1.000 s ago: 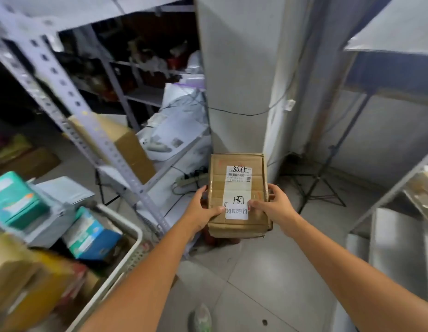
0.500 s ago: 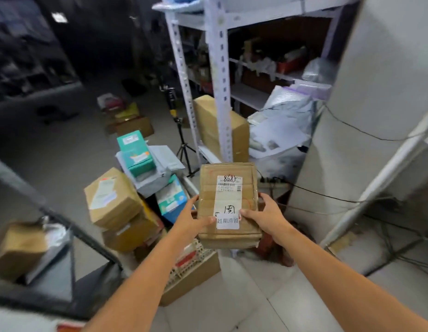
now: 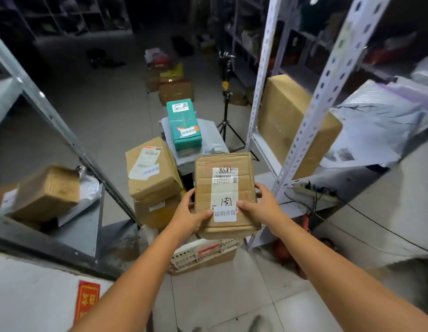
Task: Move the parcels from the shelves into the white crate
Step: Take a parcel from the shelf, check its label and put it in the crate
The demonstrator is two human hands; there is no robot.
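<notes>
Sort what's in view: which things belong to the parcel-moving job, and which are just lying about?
Job: cardboard parcel held by left hand and right hand; white crate; teal box and brown box piled on it; small box on the left shelf.
Lying about: tripod; power strip; red sticker.

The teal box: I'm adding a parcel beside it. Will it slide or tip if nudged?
Likely stiff: the teal box has crisp edges. It may slide, lying flat on a smooth grey mailer bag; tipping seems unlikely.
</notes>
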